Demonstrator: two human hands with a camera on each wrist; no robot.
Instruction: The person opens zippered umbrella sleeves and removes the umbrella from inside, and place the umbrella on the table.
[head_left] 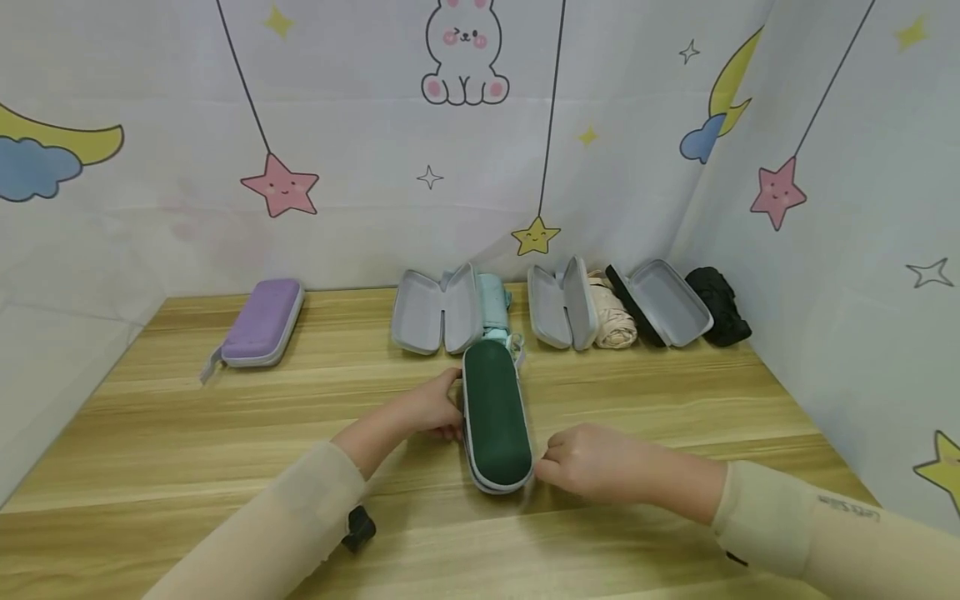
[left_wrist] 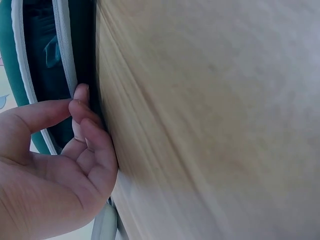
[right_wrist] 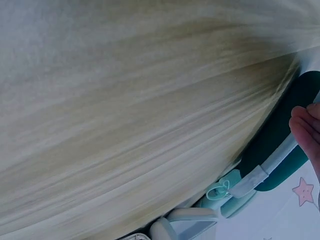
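A long dark-green zip case (head_left: 495, 418) with pale grey edging lies lengthwise on the wooden table. At its left side my left hand (head_left: 433, 407) holds the rim, thumb and fingertips meeting at the lower edging in the left wrist view. That side of the case gapes, and dark folded fabric (left_wrist: 42, 55) shows inside. My right hand (head_left: 588, 463) is at the near right corner, its fingers pinched together against the zipper seam. Whatever zipper pull sits between those fingertips is hidden. In the right wrist view the grey zipper band (right_wrist: 280, 155) runs up to these fingers.
A closed purple case (head_left: 262, 323) lies at the back left. Along the back stand open grey-lined cases (head_left: 417, 312), with a rolled light-blue umbrella (head_left: 492, 302), a beige fabric roll (head_left: 615, 321) and a black bundle (head_left: 717, 306) beside them. A small black object (head_left: 360, 528) is by my left sleeve.
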